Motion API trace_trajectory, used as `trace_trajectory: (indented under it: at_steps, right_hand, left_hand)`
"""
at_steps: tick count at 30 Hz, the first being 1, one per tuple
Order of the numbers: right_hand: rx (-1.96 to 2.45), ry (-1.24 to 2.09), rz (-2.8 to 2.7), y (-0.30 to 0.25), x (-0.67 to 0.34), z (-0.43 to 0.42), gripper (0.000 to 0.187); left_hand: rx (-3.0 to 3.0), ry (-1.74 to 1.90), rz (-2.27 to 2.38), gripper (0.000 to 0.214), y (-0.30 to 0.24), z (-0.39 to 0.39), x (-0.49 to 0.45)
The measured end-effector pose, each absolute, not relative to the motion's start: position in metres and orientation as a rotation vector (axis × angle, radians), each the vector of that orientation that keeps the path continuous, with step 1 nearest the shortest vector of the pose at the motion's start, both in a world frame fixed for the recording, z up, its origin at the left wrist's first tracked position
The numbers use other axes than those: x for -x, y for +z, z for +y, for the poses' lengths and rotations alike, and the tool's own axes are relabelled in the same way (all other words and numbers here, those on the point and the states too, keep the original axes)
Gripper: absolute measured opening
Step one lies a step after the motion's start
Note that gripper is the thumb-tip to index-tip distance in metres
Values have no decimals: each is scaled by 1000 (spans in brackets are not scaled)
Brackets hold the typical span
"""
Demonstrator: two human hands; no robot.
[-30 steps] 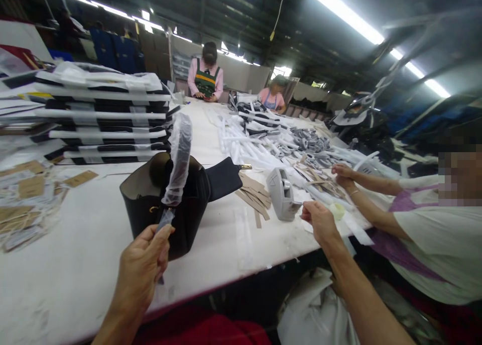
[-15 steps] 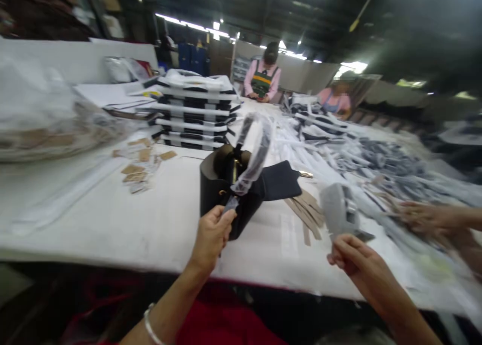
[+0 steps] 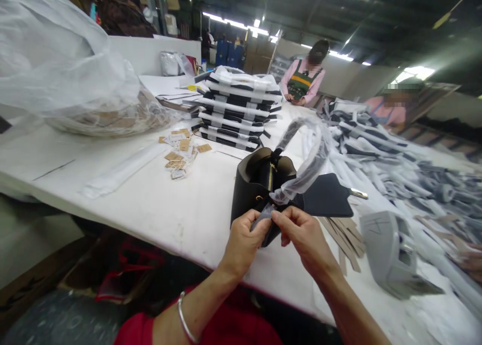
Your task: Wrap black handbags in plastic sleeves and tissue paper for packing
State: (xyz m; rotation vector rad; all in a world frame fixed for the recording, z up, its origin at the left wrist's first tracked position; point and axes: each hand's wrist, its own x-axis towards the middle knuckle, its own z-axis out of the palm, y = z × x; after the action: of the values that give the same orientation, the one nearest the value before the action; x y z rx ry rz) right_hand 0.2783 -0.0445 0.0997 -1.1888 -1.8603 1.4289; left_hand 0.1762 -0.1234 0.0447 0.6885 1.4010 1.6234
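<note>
A black handbag stands upright on the table in front of me, its top gaping and a gold zip showing inside. Its arched handle is wrapped in clear plastic. The dark flap with a gold clasp lies folded out to the right. At the near side, my left hand is closed on a plastic-covered strap at the handle's base. My right hand meets it there, thumb and finger pinched at the strap's upper end. Whatever small thing that pinch holds is hidden.
A grey tape dispenser stands to the right, beside brown card strips. Small tags lie left of the bag. Behind are stacked wrapped bags, a large plastic sack, a heap of plastic-wrapped straps and two people across the table.
My right hand has left the tape dispenser and come over to the strap beside my left hand. The left hand keeps its hold. The view has swung left.
</note>
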Motion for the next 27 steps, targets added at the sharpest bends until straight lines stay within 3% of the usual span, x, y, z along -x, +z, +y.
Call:
trace_trajectory:
  at_steps: [4,10,17,27]
  right_hand:
    - [1257,1420,-1816,86,-273,-39,48]
    - [1235,1560,-1789,86,-274,-33,46]
    - [1078,1955,-1683,85,-290,-32,37]
    - [1303,1615,-1842,85,-270,-36,24]
  left_hand:
    - [-745,1638,1457,37,46,-126,-173]
    - [-597,1618,1176,41,45,-125,-173]
    - [-326,1554,958,42,49,-126,-169]
    - [-180,1478,812,47,56,-134,-175]
